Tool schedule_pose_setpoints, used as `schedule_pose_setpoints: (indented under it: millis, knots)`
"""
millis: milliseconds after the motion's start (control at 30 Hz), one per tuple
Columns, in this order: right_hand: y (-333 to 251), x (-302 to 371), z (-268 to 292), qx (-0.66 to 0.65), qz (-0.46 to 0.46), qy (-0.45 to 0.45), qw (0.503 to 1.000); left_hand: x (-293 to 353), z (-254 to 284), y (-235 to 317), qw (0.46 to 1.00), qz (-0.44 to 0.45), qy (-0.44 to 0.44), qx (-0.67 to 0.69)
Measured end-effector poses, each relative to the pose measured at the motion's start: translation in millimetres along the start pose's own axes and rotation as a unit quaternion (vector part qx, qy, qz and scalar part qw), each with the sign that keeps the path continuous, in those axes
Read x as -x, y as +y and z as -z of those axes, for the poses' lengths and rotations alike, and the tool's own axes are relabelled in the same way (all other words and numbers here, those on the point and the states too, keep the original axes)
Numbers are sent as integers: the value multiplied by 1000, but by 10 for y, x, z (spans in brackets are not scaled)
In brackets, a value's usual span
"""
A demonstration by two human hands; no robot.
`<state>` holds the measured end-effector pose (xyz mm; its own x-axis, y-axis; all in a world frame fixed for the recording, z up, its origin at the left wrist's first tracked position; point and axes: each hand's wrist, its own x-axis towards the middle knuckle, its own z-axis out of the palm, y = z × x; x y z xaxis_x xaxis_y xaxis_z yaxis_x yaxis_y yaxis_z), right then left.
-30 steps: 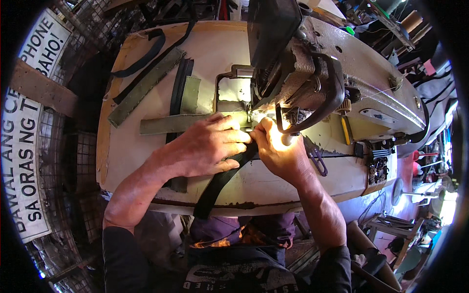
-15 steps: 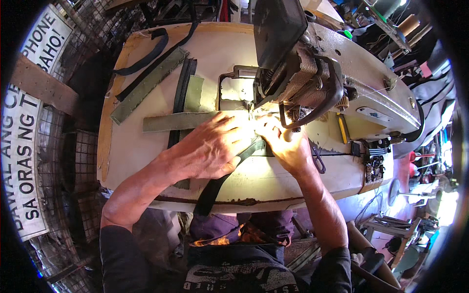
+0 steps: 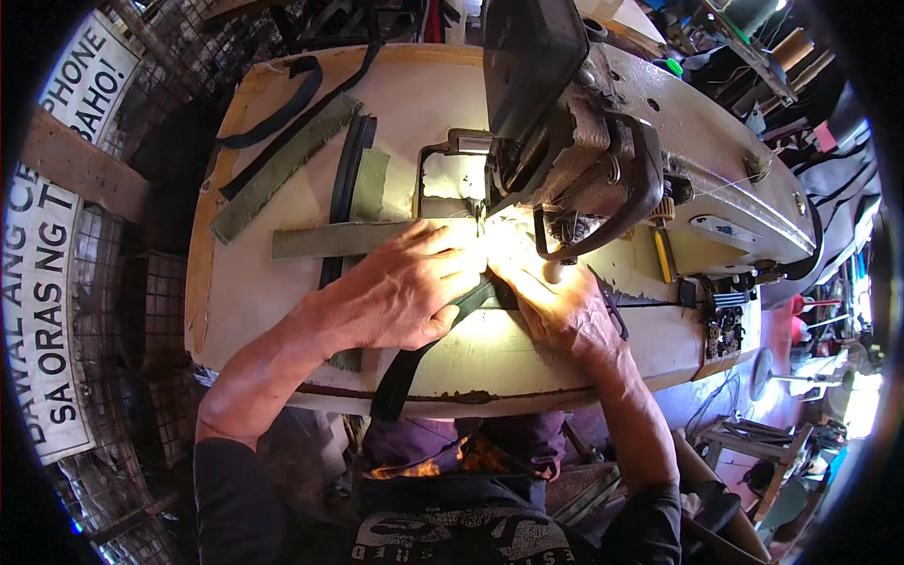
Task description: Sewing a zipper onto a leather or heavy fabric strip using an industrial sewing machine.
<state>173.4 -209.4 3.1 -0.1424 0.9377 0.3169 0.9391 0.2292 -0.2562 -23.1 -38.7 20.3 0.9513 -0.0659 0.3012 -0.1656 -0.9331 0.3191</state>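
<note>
In the head view, the left hand lies with its fingers close together over the right end of a long, flat, dull green cloth strip. The right hand is bent just beside it, by the needle end of a big brown-and-cream metal sewing machine. The light there is so bright that I cannot tell if either hand is pinching cloth.

A long, flat, black cloth strip runs from between the hands to the near edge of the pale worn table.

The work looks partway along. The green strip's right end is up near the needle, but its left part lies flat on the table. I see no finished stitches. Another long green cloth strip and a short green cloth piece lie loose at far left, with no hand on them.
</note>
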Motion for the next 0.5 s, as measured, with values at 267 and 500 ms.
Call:
schedule_pose_setpoints:
  millis: [267, 500]
  knots:
    - [4, 32, -93, 55, 24, -11, 998, -7, -19, -123, 1000, -28, 4, -12]
    - [-137, -27, -170, 60, -37, 31, 997, -97, -104, -303, 996, 2, 52, -76]
